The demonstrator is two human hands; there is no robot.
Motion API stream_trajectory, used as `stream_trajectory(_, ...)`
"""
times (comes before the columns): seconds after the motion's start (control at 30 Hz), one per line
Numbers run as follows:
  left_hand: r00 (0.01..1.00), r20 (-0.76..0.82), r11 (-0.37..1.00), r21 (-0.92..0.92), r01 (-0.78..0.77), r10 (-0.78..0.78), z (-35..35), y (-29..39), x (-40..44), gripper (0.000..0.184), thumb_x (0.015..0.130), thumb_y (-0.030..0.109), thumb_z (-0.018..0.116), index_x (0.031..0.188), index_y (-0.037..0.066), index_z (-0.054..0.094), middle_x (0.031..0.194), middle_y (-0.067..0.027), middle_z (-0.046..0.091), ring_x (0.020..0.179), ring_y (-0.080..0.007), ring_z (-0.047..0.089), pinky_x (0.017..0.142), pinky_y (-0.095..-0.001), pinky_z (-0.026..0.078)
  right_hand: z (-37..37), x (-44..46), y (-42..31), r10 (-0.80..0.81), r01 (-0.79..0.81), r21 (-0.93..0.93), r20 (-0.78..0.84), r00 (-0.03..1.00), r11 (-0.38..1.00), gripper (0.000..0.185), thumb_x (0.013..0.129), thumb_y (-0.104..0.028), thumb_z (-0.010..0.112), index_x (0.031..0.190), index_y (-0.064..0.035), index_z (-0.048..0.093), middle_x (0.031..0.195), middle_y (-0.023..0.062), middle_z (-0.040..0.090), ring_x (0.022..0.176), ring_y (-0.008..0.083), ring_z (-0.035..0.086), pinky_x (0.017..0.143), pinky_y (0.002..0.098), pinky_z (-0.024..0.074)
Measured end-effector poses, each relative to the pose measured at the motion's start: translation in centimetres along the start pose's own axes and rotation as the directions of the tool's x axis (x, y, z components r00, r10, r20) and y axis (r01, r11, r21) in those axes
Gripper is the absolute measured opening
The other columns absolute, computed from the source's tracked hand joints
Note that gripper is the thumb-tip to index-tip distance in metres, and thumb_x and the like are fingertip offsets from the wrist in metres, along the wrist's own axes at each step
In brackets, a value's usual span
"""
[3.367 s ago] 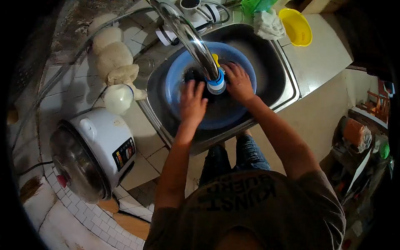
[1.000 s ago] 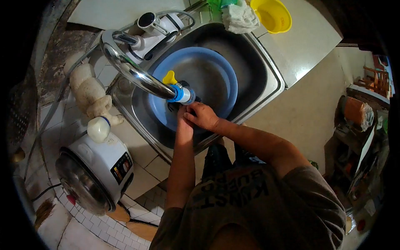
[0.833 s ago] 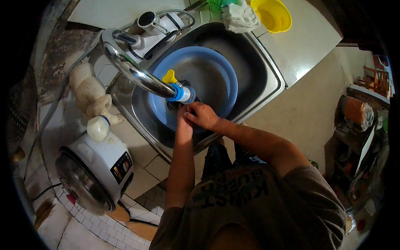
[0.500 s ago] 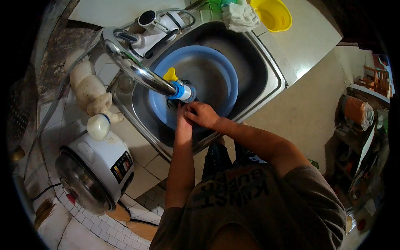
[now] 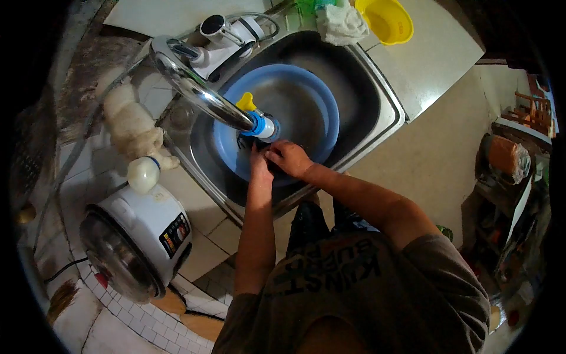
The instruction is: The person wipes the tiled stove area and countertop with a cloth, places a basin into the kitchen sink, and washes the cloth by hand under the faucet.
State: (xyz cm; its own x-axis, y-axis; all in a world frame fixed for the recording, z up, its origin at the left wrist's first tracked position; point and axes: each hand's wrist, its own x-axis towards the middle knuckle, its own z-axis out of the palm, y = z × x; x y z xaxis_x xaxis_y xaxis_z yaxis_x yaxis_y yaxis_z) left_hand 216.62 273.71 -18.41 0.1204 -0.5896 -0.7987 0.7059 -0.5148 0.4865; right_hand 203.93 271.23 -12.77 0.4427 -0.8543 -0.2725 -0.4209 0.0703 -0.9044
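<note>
My left hand [image 5: 259, 163] and my right hand [image 5: 289, 158] are close together over the near side of a blue basin [image 5: 332, 112], just below the faucet nozzle [image 5: 268, 129]. The fingers of both are bent inward around something dark, mostly hidden by the nozzle and the hands; I cannot make out its kind. Black strands of it show left of the nozzle. The chrome faucet [image 5: 197, 94] arches over the basin and carries a yellow lever [image 5: 246, 101] near its outlet. The basin sits in a metal sink [image 5: 359, 118].
A white rice cooker [image 5: 150, 221] stands on the tiled counter at left, beside a white-bodied bottle [image 5: 143, 174] and a pale, lumpy bag [image 5: 132, 124]. Behind the sink are a white cloth [image 5: 342, 23] and a yellow bowl [image 5: 389, 23]. Cluttered shelves [image 5: 501, 200] stand far right.
My right hand has shifted slightly, and its fingers are a little farther from the left hand. Both hands stay under the nozzle. The whole view has moved slightly.
</note>
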Motion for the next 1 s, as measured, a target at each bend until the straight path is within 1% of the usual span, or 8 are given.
stream_trajectory(0.13, 0.975, -0.187, 0.916, 0.401, -0.032, 0.116, 3.8, 2.0, -3.6, 0.057, 0.083, 0.006, 0.052, 0.136, 0.009, 0.030, 0.130, -0.0133, 0.042, 0.113, -0.0250, 0.046, 0.095, -0.0348, 0.035, -0.7, 0.3, 0.3, 0.023, -0.016, 0.054, -0.131, 0.991, 0.998, 0.033, 0.081, -0.021, 0.060, 0.107, -0.0016, 0.051, 0.099, 0.0178, 0.054, 0.084, 0.0306, 0.057, 0.076, 0.0358, 0.0454)
stream_trajectory(0.23, 0.967, -0.027, 0.703, 0.692, -0.164, 0.253, 3.5, 1.9, -3.7, 0.052, 0.083, 0.004, 0.050, 0.133, 0.005, 0.035, 0.131, -0.0164, 0.042, 0.119, -0.0281, 0.041, 0.097, -0.0347, 0.033, -0.5, 0.6, 2.2, 0.061, -0.008, 0.203, -0.256, 0.965, 0.979, 0.048, 0.080, -0.018, 0.063, 0.120, -0.0020, 0.041, 0.111, 0.0183, 0.048, 0.087, 0.0269, 0.057, 0.077, 0.0348, 0.0455)
stream_trajectory(0.3, 0.900, 0.238, 0.312, 0.879, -0.360, 0.367, 4.0, 2.6, -5.0, 0.046, 0.082, 0.004, 0.051, 0.127, 0.001, 0.041, 0.126, -0.0201, 0.045, 0.117, -0.0322, 0.042, 0.096, -0.0366, 0.033, -2.5, 0.6, 1.6, 0.190, -0.093, 0.433, -0.187, 0.964, 0.897, 0.071, 0.079, -0.022, 0.066, 0.134, -0.0031, 0.026, 0.129, 0.0200, 0.036, 0.107, 0.0255, 0.050, 0.089, 0.0347, 0.0414)
stream_trajectory(0.37, 0.757, 0.504, 0.109, 0.799, -0.592, 0.417, 3.1, 2.2, -5.1, 0.048, 0.076, -0.003, 0.051, 0.123, 0.003, 0.045, 0.115, -0.0213, 0.049, 0.109, -0.0386, 0.045, 0.094, -0.0402, 0.036, -3.8, 0.0, 1.2, 0.141, -0.026, 0.483, -0.203, 0.969, 0.875, 0.077, 0.078, -0.024, 0.067, 0.136, -0.0034, 0.021, 0.134, 0.0202, 0.031, 0.115, 0.0271, 0.042, 0.094, 0.0352, 0.0363)
stream_trajectory(0.47, 0.744, 0.569, -0.133, 0.816, -0.562, 0.349, 3.9, 2.0, -7.9, 0.051, 0.073, -0.006, 0.053, 0.121, 0.008, 0.048, 0.115, -0.0198, 0.049, 0.106, -0.0387, 0.046, 0.092, -0.0409, 0.037, -5.8, -1.0, 0.4, 0.137, -0.010, 0.559, -0.185, 0.973, 0.829, 0.092, 0.073, -0.030, 0.072, 0.139, -0.0042, 0.013, 0.141, 0.0208, 0.022, 0.131, 0.0300, 0.022, 0.105, 0.0366, 0.0223)
stream_trajectory(0.53, 0.686, 0.670, -0.267, 0.742, -0.614, 0.285, 3.8, 1.3, -8.7, 0.049, 0.071, -0.005, 0.055, 0.116, 0.011, 0.054, 0.117, -0.0179, 0.048, 0.107, -0.0372, 0.046, 0.091, -0.0415, 0.039, -5.8, -1.4, 0.9, 0.350, -0.191, 0.695, -0.094, 0.932, 0.693, 0.095, 0.071, -0.030, 0.074, 0.139, -0.0041, 0.013, 0.141, 0.0214, 0.020, 0.131, 0.0309, 0.020, 0.105, 0.0368, 0.0216)
stream_trajectory(0.7, 0.672, 0.681, -0.331, 0.731, -0.597, 0.292, 2.9, 0.0, -9.1, 0.045, 0.068, -0.003, 0.057, 0.111, 0.012, 0.058, 0.116, -0.0168, 0.048, 0.105, -0.0357, 0.047, 0.089, -0.0419, 0.040, -5.1, -1.0, 2.5, 0.388, -0.335, 0.280, -0.161, 0.907, 0.900, 0.062, 0.068, -0.020, 0.070, 0.122, -0.0025, 0.044, 0.116, 0.0229, 0.051, 0.105, 0.0344, 0.052, 0.089, 0.0342, 0.0414)
stream_trajectory(1.0, 0.697, 0.690, -0.478, 0.688, -0.547, 0.196, 2.6, -0.3, -8.8, 0.040, 0.067, -0.001, 0.056, 0.105, 0.009, 0.061, 0.108, -0.0137, 0.052, 0.098, -0.0336, 0.048, 0.083, -0.0428, 0.040, -2.4, -1.4, 2.5, 0.261, -0.267, -0.250, -0.055, 0.964, 0.931, 0.039, 0.077, -0.019, 0.056, 0.115, -0.0092, 0.051, 0.106, 0.0215, 0.052, 0.095, 0.0368, 0.055, 0.085, 0.0408, 0.0443)
